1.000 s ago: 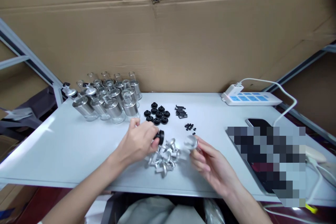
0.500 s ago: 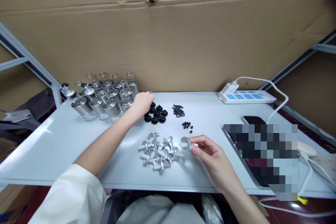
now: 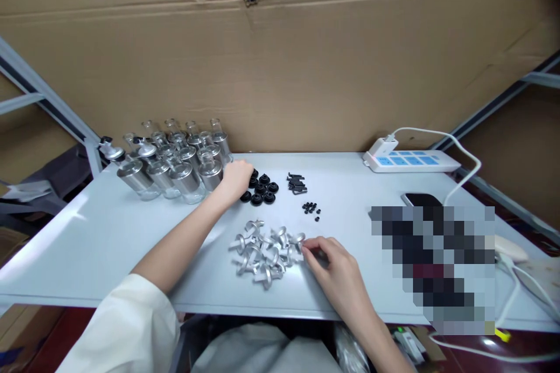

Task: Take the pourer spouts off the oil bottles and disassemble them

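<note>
My left hand (image 3: 237, 178) is closed like a fist beside the black ringed stoppers (image 3: 256, 199), between them and the glass bottles. What its fingers hold, if anything, is hidden. At the right edge of a heap of silver metal pourer tops (image 3: 265, 253), my right hand (image 3: 335, 268) pinches thumb and forefinger at one silver pourer top (image 3: 298, 238), which touches the heap. Each top has a round disc and a stem. Behind the heap lie small black caps (image 3: 310, 208) and a bundle of thin black pieces (image 3: 297, 184).
Several glass bottles with metal sleeves (image 3: 184, 173) stand at the back left, two with pourer tops fitted. A power strip (image 3: 409, 161) with a white cable lies at the back right. A phone (image 3: 420, 200) and a blurred-out item are on the right. Cardboard (image 3: 280, 81) walls the back.
My right hand has moved left and slightly down, bringing the raised pourer top to the heap's edge. My left hand has shifted slightly toward me and left.
</note>
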The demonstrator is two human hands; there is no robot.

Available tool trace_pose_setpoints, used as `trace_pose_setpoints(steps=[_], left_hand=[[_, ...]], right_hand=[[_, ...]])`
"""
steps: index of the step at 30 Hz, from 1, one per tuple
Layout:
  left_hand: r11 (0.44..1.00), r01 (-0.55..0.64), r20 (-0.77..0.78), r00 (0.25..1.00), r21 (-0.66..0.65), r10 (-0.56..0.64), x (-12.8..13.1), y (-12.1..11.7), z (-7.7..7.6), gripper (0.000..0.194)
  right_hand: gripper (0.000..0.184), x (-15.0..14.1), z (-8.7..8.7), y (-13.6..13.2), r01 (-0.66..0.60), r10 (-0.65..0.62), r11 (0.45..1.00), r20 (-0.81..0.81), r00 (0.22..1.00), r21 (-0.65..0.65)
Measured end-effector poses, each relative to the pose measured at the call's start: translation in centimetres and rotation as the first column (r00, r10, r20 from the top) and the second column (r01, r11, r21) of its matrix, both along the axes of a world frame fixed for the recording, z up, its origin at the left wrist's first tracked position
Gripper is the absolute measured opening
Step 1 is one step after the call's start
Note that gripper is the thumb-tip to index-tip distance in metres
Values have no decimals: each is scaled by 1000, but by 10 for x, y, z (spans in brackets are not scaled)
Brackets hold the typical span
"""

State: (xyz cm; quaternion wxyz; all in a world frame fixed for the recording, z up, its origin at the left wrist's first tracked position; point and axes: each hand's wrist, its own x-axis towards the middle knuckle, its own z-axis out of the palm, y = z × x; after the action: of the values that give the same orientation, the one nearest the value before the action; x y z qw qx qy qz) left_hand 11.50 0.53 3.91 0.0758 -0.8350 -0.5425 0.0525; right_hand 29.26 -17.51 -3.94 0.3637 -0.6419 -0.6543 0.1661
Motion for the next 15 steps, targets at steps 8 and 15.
trace_pose_setpoints(steps=[8,15], left_hand=[[771,-39,499,782,636,-373,-56,-38,23,25],[533,-721,894,310,443,-322,-151,-3,-15,32]], right_hand=[[18,-2,1,2,-29,29,998,-3,1000,51],[23,-3,6,1,69,-68,991,-11,998,117]])
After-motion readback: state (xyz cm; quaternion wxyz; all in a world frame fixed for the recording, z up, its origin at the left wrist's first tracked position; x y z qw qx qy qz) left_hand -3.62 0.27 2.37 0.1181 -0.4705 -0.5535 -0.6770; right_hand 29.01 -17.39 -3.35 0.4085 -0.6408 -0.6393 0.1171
